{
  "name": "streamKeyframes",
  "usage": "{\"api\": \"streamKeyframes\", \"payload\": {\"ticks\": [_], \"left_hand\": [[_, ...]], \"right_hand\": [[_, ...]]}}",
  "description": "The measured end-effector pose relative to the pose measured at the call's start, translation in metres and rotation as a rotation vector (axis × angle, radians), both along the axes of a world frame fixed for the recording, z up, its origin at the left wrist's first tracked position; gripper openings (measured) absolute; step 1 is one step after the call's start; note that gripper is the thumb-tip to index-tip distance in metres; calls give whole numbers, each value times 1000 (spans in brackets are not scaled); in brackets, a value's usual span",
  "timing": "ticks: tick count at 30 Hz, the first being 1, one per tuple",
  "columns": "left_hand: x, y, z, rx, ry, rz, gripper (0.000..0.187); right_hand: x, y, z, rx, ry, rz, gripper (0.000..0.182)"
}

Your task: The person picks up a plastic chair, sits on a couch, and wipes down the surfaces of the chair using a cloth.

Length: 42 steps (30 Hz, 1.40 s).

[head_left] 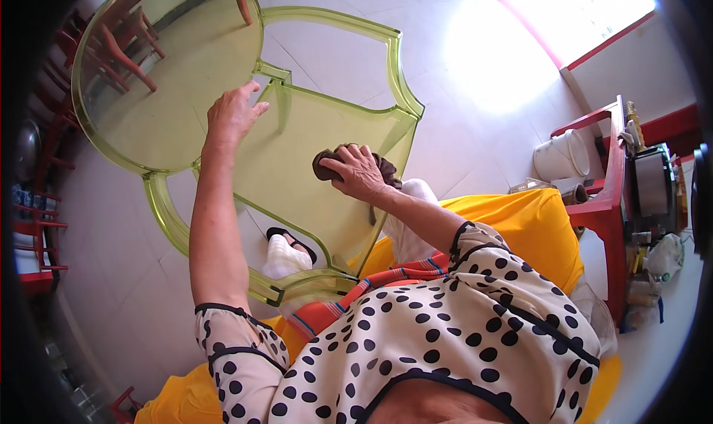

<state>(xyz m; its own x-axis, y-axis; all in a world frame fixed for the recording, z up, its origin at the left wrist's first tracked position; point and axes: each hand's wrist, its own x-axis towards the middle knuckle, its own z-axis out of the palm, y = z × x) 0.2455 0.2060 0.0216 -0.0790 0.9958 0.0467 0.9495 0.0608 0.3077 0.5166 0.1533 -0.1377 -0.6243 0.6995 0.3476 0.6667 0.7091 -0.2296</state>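
Nearest us, in the head view, we see a white blouse with black polka dots above yellow fabric. Our right hand clenches a crumpled dark brown cloth, pressing it onto the seat of a translucent green plastic chair. Our left hand rests open, fingers spread, against the chair's rounded back, gripping nothing. A foot in a white sock shows beneath the seat. A red wooden shelf stands well apart on the right.
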Motion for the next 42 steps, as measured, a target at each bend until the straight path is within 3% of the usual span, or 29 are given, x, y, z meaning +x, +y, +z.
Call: {"api": "streamKeyframes", "payload": {"ticks": [21,33,42], "left_hand": [[-1,-2,-1,29,-15,-16,45],[0,0,0,25,-27,-17,45],[0,1,-2,26,-16,-26,45]], "right_hand": [[-72,86,-17,60,4,-16,53],[-76,80,-16,64,22,-61,54],[-69,23,-7,-34,-1,13,57]]}}
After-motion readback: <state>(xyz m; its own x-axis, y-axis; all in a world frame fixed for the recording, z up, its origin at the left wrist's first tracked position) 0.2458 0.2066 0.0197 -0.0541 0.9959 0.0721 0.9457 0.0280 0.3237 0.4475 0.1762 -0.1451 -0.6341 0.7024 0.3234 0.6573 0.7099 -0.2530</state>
